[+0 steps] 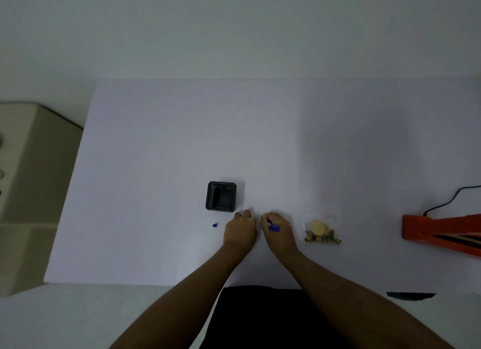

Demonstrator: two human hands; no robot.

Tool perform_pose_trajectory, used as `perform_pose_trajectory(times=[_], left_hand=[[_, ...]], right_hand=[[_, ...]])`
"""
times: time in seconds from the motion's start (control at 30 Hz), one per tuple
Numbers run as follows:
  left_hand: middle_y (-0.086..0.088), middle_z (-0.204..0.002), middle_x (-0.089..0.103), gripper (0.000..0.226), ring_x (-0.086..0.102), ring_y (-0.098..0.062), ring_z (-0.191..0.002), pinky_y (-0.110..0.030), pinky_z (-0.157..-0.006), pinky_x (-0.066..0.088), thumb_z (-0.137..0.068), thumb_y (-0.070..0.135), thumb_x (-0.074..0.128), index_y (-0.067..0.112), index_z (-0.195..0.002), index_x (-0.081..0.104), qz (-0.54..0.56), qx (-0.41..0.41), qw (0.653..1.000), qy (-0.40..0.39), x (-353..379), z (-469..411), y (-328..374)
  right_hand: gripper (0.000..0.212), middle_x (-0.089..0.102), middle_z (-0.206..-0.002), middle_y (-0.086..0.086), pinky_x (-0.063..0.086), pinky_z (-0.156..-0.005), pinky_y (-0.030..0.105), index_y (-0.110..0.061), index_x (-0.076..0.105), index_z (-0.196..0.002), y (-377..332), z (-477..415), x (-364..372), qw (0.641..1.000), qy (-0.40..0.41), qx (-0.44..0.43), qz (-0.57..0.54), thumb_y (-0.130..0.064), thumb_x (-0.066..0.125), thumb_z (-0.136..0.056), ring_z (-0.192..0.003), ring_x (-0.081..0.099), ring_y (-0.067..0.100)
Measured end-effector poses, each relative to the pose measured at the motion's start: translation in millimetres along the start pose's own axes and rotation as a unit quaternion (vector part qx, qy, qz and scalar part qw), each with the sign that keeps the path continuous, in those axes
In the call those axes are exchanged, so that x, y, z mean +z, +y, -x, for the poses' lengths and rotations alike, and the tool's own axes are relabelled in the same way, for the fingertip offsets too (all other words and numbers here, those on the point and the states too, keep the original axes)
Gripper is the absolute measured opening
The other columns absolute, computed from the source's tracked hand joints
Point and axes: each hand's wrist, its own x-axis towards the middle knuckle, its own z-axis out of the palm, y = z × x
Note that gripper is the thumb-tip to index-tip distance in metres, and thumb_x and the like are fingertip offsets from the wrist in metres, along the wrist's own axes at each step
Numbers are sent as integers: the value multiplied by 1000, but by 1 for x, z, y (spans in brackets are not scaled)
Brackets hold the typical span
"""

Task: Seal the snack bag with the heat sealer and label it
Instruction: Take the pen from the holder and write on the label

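A clear snack bag (322, 232) with tan chips inside lies on the white table to the right of my hands. The orange heat sealer (442, 231) stands at the right edge, partly cut off. My right hand (278, 230) grips a blue pen (273, 226), tip pointing left. My left hand (240, 229) presses its fingertips on a small pale label (257, 218) that lies between the two hands. The pen's blue cap (214, 225) rests on the table to the left of my left hand.
A black square tray (221, 196) sits just beyond my left hand. A black cord (453, 199) runs from the sealer off the right edge. A beige cabinet (31, 187) stands left of the white table (182, 140).
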Motion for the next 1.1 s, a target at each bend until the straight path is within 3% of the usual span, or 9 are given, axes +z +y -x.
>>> perform_pose_trajectory(times=[0.27, 0.43, 0.5, 0.6, 0.7, 0.8, 0.97, 1.03, 1.1], left_hand=[[-11, -123, 55, 30, 53, -26, -111, -35, -81, 56, -94, 15, 50, 7, -123, 55, 10, 19, 1000, -16, 1, 6, -2], [-9, -121, 61, 28, 58, -23, -108, -30, -81, 54, -94, 21, 53, 9, -116, 64, 70, 18, 997, 42, -1, 23, -17], [-10, -115, 63, 25, 60, -23, -103, -30, -78, 54, -91, 20, 59, 9, -112, 66, 100, -6, 991, 92, 0, 36, -33], [-12, -102, 60, 28, 57, -26, -91, -31, -68, 51, -85, 21, 67, 7, -108, 60, 122, -90, 977, 147, 0, 50, -62], [-12, -99, 58, 26, 57, -26, -86, -33, -66, 53, -90, 24, 62, 8, -109, 56, 133, -147, 972, 129, 2, 53, -85], [-12, -100, 63, 17, 61, -24, -83, -32, -69, 52, -99, 20, 47, 8, -107, 56, 150, -134, 976, 81, 5, 50, -97], [-11, -90, 66, 18, 62, -25, -78, -27, -64, 43, -100, 18, 46, 6, -96, 59, 183, -128, 971, 81, -10, 50, -91], [-7, -96, 65, 18, 62, -21, -81, -26, -68, 47, -97, 25, 53, 8, -101, 57, 209, -139, 965, 77, -15, 52, -88], [-3, -106, 60, 34, 62, -21, -91, -27, -76, 51, -93, 35, 60, 11, -117, 52, 244, -157, 955, 60, -17, 52, -86]], right_hand=[[11, 67, -83, 2, 53, -72, 20, -10, 65, -93, -22, 5, -6, 996, -20, -56, -63, -17, 58, -97, -78, 65, 11], [16, 66, -77, 2, 53, -68, 25, -12, 64, -86, -27, 9, -7, 997, 7, -6, -77, -22, 59, -97, -73, 64, 11], [19, 66, -75, 2, 53, -67, 24, -12, 63, -83, -30, 10, -11, 996, 29, 12, -87, -24, 58, -97, -72, 64, 12], [26, 66, -72, 10, 54, -61, 40, -14, 62, -81, -32, 9, -16, 989, 68, 66, -113, -32, 55, -98, -68, 65, 26], [29, 64, -75, 19, 52, -60, 47, -10, 61, -81, -34, 10, -19, 982, 109, 90, -126, -32, 54, -99, -66, 61, 30], [26, 64, -73, 16, 50, -62, 40, -8, 62, -81, -46, 15, -23, 985, 106, 78, -115, -26, 55, -99, -66, 59, 26], [19, 60, -64, -3, 47, -57, 24, -9, 66, -82, -79, 24, -23, 987, 59, 50, -140, -21, 59, -96, -59, 53, 9], [19, 59, -64, -2, 48, -56, 24, -9, 68, -85, -92, 29, -23, 986, 50, 49, -151, -20, 58, -97, -57, 53, 7], [19, 60, -66, 3, 50, -57, 27, -8, 68, -86, -100, 34, -22, 985, 48, 52, -158, -19, 58, -97, -57, 53, 7]])
